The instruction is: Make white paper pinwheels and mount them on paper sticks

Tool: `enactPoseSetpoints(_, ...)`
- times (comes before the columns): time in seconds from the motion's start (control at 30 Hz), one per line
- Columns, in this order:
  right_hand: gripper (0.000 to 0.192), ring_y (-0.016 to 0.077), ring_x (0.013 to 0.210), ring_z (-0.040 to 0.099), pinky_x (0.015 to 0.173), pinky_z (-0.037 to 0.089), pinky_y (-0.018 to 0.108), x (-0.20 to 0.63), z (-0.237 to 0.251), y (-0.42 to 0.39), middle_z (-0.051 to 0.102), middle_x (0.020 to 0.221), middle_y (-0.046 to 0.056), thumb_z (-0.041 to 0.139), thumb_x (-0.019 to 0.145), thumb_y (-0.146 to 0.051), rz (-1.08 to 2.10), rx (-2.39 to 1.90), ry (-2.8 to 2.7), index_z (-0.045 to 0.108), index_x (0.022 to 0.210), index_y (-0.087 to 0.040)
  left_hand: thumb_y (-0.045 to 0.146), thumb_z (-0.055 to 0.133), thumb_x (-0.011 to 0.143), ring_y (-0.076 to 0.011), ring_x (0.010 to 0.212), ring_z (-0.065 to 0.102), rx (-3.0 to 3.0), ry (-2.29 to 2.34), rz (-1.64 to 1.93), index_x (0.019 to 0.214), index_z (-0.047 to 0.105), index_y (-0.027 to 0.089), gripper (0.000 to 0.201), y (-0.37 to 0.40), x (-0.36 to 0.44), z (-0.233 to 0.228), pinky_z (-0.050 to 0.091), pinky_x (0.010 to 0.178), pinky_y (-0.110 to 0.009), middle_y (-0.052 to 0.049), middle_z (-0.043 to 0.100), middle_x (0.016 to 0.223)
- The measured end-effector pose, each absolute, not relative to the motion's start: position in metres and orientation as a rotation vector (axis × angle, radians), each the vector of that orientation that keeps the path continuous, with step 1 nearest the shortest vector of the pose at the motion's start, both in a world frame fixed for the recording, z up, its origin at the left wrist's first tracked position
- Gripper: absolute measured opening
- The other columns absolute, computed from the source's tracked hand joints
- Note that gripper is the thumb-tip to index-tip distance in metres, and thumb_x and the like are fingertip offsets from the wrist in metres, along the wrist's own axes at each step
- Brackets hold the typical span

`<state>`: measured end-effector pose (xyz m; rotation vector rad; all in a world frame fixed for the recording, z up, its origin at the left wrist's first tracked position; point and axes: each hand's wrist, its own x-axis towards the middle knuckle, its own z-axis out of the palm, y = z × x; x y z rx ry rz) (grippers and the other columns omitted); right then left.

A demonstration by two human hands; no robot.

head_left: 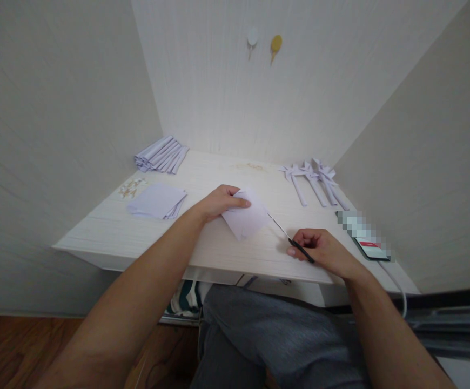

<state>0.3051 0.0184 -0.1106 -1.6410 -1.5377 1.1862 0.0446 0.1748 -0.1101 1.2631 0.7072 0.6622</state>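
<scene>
the left hand [219, 201] pinches a folded sheet of pale paper [246, 219] at its upper left corner, thumb on top, and holds it tilted just above the counter [109, 232] near the middle. the right hand [320, 249] is closed around the dark handles of a pair of scissors [291, 241], whose thin blades point up and to the left, their tip touching the right edge of the paper. whether the blades are parted is too fine to tell.

to the left of the left hand a flat stack of the same pale sheets [157, 201] lies on the counter, with small golden scraps [132, 188] just beyond it. farther back at the left corner sits a bundle of folded paper strips [161, 154]. behind the right hand, near the wall, a row of finished paper bows with long tails [314, 181] is laid out. just right of the right hand lies a phone [370, 246] with a white cable [397, 286] running off the counter's edge.
</scene>
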Motion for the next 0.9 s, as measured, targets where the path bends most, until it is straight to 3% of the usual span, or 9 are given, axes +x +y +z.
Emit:
enactPoseSetpoints(0.2, 0.048, 0.0108, 0.052, 0.041, 0.050, 0.026, 0.027, 0.297, -0.117, 0.027, 0.059, 0.057, -0.001, 0.097, 0.055, -0.053, 1.021, -1.590, -1.099, 0.067, 0.064, -0.018, 0.021, 0.086, 0.057, -0.0140, 0.052, 0.062, 1.202, 0.742, 0.819, 0.073, 0.073, 0.012, 0.023, 0.175, 0.045, -0.112, 0.044, 0.052, -0.024, -0.004, 0.072, 0.065)
enactPoseSetpoints(0.33, 0.048, 0.0139, 0.059, 0.055, 0.055, 0.041, 0.028, 0.271, -0.127, 0.035, 0.073, 0.074, 0.004, 0.096, 0.058, -0.054, 0.886, -1.469, -0.902, 0.068, 0.077, -0.020, 0.024, 0.087, 0.055, -0.0133, 0.056, 0.062, 1.131, 0.741, 0.994, 0.077, 0.073, 0.014, 0.028, 0.178, 0.051, -0.117, 0.046, 0.055, -0.024, -0.001, 0.073, 0.069)
enactPoseSetpoints(0.6, 0.049, 0.0205, 0.078, 0.073, 0.060, 0.055, 0.028, 0.197, -0.137, 0.046, 0.080, 0.095, 0.007, 0.096, 0.058, -0.047, 0.936, -1.262, -0.778, 0.067, 0.087, -0.020, 0.032, 0.088, 0.056, -0.0161, 0.067, 0.064, 0.993, 0.717, 1.275, 0.079, 0.070, 0.017, 0.033, 0.180, 0.066, -0.125, 0.051, 0.066, -0.028, -0.002, 0.073, 0.076)
enactPoseSetpoints(0.9, 0.046, 0.0132, 0.064, 0.066, 0.062, 0.063, 0.029, 0.200, -0.145, 0.083, 0.070, 0.069, -0.005, 0.095, 0.052, -0.030, 0.847, -1.146, -0.585, 0.057, 0.078, -0.022, 0.035, 0.091, 0.054, -0.0168, 0.070, 0.066, 1.014, 0.693, 1.182, 0.081, 0.068, 0.016, 0.040, 0.177, 0.070, -0.127, 0.052, 0.070, -0.030, -0.003, 0.074, 0.081)
